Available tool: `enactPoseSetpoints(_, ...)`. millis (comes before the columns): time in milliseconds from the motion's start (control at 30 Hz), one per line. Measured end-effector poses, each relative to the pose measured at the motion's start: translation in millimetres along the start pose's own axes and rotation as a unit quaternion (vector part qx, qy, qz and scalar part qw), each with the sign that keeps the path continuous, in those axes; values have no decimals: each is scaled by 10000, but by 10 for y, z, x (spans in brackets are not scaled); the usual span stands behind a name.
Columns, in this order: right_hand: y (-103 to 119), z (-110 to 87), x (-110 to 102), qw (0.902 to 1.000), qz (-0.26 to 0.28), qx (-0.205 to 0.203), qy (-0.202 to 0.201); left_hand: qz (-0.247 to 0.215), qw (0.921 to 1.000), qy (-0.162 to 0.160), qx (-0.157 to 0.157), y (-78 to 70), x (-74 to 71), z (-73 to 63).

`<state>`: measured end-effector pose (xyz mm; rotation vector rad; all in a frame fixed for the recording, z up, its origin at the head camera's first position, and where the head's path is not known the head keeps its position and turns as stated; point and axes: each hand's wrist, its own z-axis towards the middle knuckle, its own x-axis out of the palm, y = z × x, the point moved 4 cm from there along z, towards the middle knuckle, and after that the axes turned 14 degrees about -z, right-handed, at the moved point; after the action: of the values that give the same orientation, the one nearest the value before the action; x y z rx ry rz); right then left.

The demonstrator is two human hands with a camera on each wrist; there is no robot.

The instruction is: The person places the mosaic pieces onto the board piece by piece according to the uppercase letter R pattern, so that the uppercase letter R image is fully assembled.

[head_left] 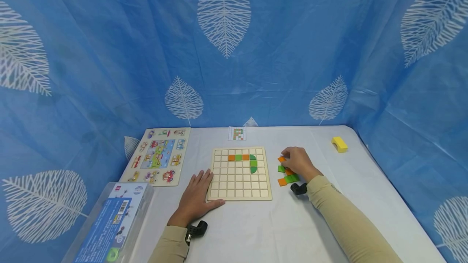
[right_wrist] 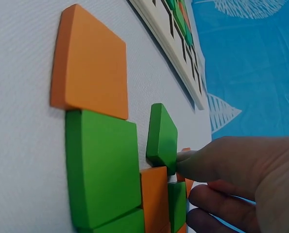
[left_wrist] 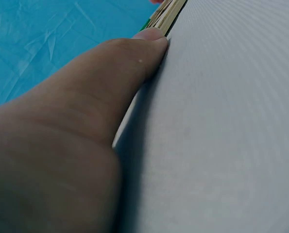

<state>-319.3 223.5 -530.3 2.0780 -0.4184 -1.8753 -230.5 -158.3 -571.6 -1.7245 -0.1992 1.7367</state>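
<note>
My left hand [head_left: 196, 195] rests on the table with fingers spread along the left edge of a wooden grid board [head_left: 239, 182]. Its thumb [left_wrist: 120, 58] lies at the board's near corner. A row of orange and green square tiles [head_left: 239, 157] sits in the grid, ending in green rounded pieces [head_left: 253, 170] at the right. My right hand [head_left: 297, 160] pinches an orange square tile [head_left: 281, 159] at the far end of a loose pile. In the right wrist view, a green tile [right_wrist: 162, 138] stands out beside the thumb, partly hiding the orange one.
More green tiles [head_left: 291, 178] and an orange tile [head_left: 282, 182] lie right of the board. A pattern card [head_left: 237, 133] is behind it. Left are a vehicle puzzle [head_left: 157, 157] and a plastic box [head_left: 109, 222]. A yellow arch block [head_left: 340, 144] stands far right.
</note>
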Motion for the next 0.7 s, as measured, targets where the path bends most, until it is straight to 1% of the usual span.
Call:
enactPoseSetpoints(233, 0, 11, 16, 10000, -26, -28, -65, -32, 10000, -4, -23, 3, -6, 1)
enactPoseSetpoints(567, 27, -1, 13, 9995, -120, -59, -295, 4, 10000, -79, 49, 3, 2, -6)
enactPoseSetpoints(700, 33, -5, 13, 9990, -168, -121, -399, -33, 10000, -38, 21, 1, 4, -5)
